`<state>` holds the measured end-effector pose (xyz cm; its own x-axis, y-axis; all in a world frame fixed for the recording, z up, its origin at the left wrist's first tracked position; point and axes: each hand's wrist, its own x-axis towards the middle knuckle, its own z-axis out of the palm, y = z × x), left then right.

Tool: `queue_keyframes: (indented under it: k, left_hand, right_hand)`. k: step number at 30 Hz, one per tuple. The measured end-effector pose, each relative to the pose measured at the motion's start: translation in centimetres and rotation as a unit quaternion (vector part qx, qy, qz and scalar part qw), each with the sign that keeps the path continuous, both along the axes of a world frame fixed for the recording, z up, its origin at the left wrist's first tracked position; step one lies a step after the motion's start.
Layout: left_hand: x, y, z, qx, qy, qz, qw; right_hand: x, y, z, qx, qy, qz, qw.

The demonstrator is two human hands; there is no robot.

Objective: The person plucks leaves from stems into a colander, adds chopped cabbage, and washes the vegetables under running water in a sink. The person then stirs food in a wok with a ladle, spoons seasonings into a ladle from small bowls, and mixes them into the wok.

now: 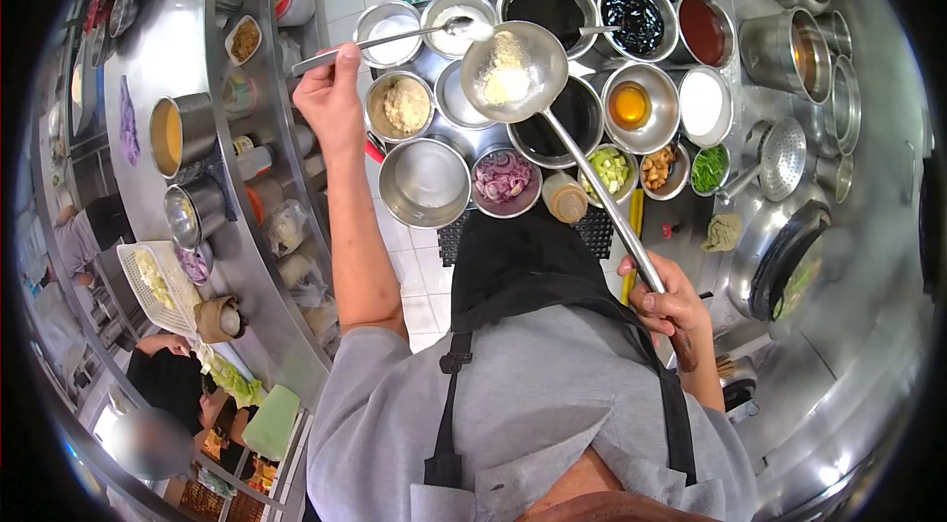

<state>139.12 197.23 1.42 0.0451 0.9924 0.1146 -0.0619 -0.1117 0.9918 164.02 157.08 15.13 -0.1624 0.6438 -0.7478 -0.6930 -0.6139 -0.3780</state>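
Observation:
My left hand [333, 103] is closed round the handle of a long metal spoon [400, 40]. White powder shows at the spoon's tip, beside the rim of a large ladle. My right hand [671, 300] grips the handle of that ladle [547, 88], whose bowl holds pale yellow and white powders. Under and around the ladle stand metal bowls: white powder [454, 37], beige powder [406, 106], dark liquid [631, 21], a yolk in clear liquid [631, 106], chopped purple onion [503, 177], and chopped green pieces [610, 170]. The ladle partly covers a neighbouring bowl.
A steel counter [286, 344] with pots and a white basket [158, 285] runs along the left. Two other people are partly visible at far left. On the right are a perforated skimmer [782, 159], steel pots [789, 53] and a wok [789, 261].

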Motion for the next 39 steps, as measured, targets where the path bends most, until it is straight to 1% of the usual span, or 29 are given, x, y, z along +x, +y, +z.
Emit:
queue_keyframes:
  k: [1,3,4,7,10,13,16,17,20,21,23,26,29,31,32,33,35,36,39]
  left_hand:
    - [0.6,0.1,-0.4,0.055,0.058,0.004,0.997]
    - [1.9,1.0,-2.6,0.162,0.173,0.014,0.971]
    - [2.6,1.2,-3.7,0.188,0.189,0.011,0.964]
    - [3.3,1.1,-5.7,0.174,0.234,-0.011,0.956]
    - [3.4,1.1,-7.1,0.137,0.213,0.005,0.967]
    - [2.6,1.6,-8.7,0.036,0.194,0.015,0.98]
    - [1.8,2.1,-9.2,-0.033,0.116,0.029,0.992]
    - [1.3,2.3,-9.1,-0.041,0.109,0.032,0.993]
    - [-0.7,3.0,-6.7,-0.052,0.084,0.039,0.994]
    - [-0.8,2.5,-4.8,-0.037,0.054,0.021,0.998]
    - [-0.8,1.0,0.6,-0.007,-0.007,-0.018,1.0]
    - [0.1,-1.2,4.8,0.093,0.064,-0.032,0.993]
    - [0.7,-3.5,6.0,0.175,0.23,-0.045,0.956]
    - [0.8,-4.7,3.5,0.18,0.302,-0.066,0.934]
    - [1.1,-5.2,1.9,0.187,0.342,-0.071,0.918]
    - [1.4,-5.6,-0.1,0.196,0.381,-0.078,0.9]
    - [0.4,-5.4,-6.1,0.21,0.437,-0.096,0.869]
    - [0.5,-5.5,-6.9,0.163,0.402,-0.11,0.894]
    - [-0.5,-6.8,-6.6,0.187,0.522,0.045,0.831]
  right_hand:
    - [-0.2,0.1,-0.2,0.005,0.003,-0.007,1.0]
    - [-0.2,0.0,-0.1,0.004,0.011,-0.004,1.0]
    - [-0.2,0.0,-0.1,0.004,0.014,-0.003,1.0]
    - [-0.4,-0.1,0.4,0.003,-0.001,-0.004,1.0]
    - [-0.7,-0.5,0.5,-0.003,-0.008,-0.009,1.0]
    - [-1.1,-0.6,0.6,-0.01,-0.019,-0.011,1.0]
    - [-1.3,-0.6,0.4,-0.006,-0.027,-0.004,1.0]
    - [-1.3,-0.5,0.3,-0.006,-0.025,-0.004,1.0]
    - [-1.3,-0.2,0.3,-0.006,-0.022,-0.004,1.0]
    - [-1.4,-0.1,0.3,-0.004,-0.023,-0.006,1.0]
    - [-1.6,-0.1,0.3,-0.001,-0.024,-0.006,1.0]
    - [-1.7,-0.6,0.4,0.007,-0.014,-0.011,1.0]
    - [-2.0,-2.9,1.3,0.014,0.008,-0.045,0.999]
    - [-2.1,-5.3,2.0,0.021,0.024,-0.078,0.996]
    - [-2.3,-6.3,2.6,0.021,0.031,-0.113,0.993]
    - [-2.3,-7.6,2.8,0.042,0.047,-0.13,0.989]
    - [-2.4,-11.2,3.5,0.082,0.069,-0.178,0.978]
    - [-2.5,-13.1,4.0,0.085,0.068,-0.204,0.973]
    - [-2.6,-19.7,5.5,0.114,0.039,-0.298,0.947]
